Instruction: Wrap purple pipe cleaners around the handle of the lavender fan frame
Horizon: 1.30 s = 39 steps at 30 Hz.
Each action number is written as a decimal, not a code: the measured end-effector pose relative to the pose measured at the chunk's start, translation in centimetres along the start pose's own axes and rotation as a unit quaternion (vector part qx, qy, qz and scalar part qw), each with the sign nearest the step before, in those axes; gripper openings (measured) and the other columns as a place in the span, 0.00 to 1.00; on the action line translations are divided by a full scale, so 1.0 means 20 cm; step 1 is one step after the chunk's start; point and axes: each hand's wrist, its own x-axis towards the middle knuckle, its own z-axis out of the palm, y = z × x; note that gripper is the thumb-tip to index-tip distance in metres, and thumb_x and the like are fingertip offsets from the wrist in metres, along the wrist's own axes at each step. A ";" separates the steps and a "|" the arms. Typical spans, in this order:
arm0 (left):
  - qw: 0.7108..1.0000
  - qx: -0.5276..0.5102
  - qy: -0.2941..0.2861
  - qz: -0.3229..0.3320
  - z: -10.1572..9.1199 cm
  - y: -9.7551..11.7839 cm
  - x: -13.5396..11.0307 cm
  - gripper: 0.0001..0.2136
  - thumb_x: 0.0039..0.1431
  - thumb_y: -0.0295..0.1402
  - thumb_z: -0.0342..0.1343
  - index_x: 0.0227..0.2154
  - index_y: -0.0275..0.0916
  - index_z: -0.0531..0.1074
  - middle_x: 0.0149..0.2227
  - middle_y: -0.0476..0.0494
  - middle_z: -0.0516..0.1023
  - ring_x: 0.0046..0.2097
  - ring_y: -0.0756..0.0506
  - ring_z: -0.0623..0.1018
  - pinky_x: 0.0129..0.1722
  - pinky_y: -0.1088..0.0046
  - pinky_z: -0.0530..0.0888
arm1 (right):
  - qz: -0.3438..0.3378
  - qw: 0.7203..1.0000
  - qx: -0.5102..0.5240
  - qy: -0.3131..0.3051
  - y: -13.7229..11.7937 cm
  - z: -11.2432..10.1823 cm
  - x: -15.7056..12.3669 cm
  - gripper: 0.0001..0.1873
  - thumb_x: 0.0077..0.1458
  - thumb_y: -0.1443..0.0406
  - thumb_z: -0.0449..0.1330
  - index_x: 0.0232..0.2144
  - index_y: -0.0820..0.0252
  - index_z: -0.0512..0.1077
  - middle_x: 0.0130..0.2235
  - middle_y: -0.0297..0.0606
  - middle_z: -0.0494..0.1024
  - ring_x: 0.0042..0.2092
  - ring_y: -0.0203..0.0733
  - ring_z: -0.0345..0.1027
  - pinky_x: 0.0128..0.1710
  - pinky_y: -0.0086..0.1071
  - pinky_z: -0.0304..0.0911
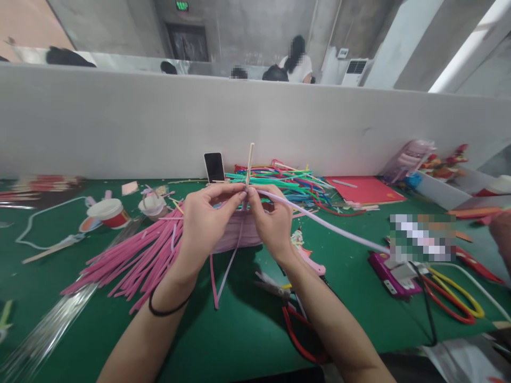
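Note:
My left hand (205, 218) and my right hand (273, 218) meet in front of me, thumbs and fingers pinched together. Between the left fingertips stands a thin pale wooden stick (250, 159), upright. The right fingertips pinch a lilac pipe cleaner (327, 223) against the stick; its long free end runs out to the right. Exactly how it wraps the stick is hidden by my fingers. Below the hands lies a lilac bundle (239, 239), partly covered. A bent pink-and-lilac strand (216, 298) hangs under it. Many pink pipe cleaners (131, 255) lie beside my left forearm.
Red-handled cutters (275, 287) and a pink-handled tool (313, 261) lie by my right forearm. Mixed-colour pipe cleaners (287, 183) and a phone (214, 167) are behind. A paper cup (109, 213) stands left; a purple power strip (393, 276) and red-and-yellow-handled scissors (455, 295) lie right.

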 end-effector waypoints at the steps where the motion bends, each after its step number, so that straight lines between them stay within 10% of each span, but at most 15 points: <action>1: 1.000 -0.015 0.000 0.003 0.01 -0.01 0.00 0.09 0.56 0.36 0.68 0.39 0.41 0.84 0.41 0.43 0.86 0.44 0.42 0.84 0.48 0.66 0.79 | 0.004 1.000 0.002 0.003 0.00 0.00 0.00 0.10 0.63 0.58 0.60 0.37 0.55 0.79 0.39 0.37 0.82 0.41 0.40 0.76 0.35 0.31 0.71; 11: 0.994 -0.095 0.039 0.025 0.07 -0.05 -0.01 0.07 0.55 0.37 0.68 0.34 0.41 0.82 0.36 0.46 0.84 0.39 0.44 0.82 0.42 0.67 0.78 | 0.170 0.959 0.209 -0.085 -0.05 -0.05 0.07 0.15 0.49 0.51 0.71 0.31 0.55 0.81 0.32 0.34 0.83 0.34 0.40 0.77 0.39 0.36 0.75; 22: 0.981 0.124 0.072 0.134 0.09 -0.05 -0.04 0.03 0.67 0.33 0.54 0.39 0.42 0.71 0.42 0.44 0.75 0.47 0.43 0.76 0.51 0.64 0.71 | 0.086 0.982 0.105 -0.133 -0.07 -0.10 0.11 0.13 0.52 0.52 0.70 0.30 0.55 0.82 0.34 0.36 0.84 0.36 0.40 0.76 0.39 0.35 0.71; 32: 0.993 0.003 -0.067 0.099 0.02 -0.05 0.02 0.05 0.67 0.36 0.54 0.37 0.44 0.73 0.44 0.44 0.70 0.52 0.42 0.71 0.54 0.65 0.71 | 0.017 0.988 0.049 -0.144 -0.06 -0.16 0.16 0.08 0.54 0.55 0.69 0.30 0.49 0.83 0.33 0.34 0.84 0.36 0.41 0.74 0.40 0.38 0.67; 39: 0.943 -0.272 -0.175 -0.078 0.03 -0.08 0.04 0.11 0.59 0.44 0.63 0.36 0.44 0.74 0.41 0.46 0.75 0.44 0.44 0.76 0.48 0.66 0.75 | 0.086 0.965 0.145 -0.200 -0.04 -0.13 0.15 0.13 0.53 0.50 0.69 0.29 0.50 0.83 0.35 0.35 0.84 0.42 0.44 0.75 0.43 0.39 0.68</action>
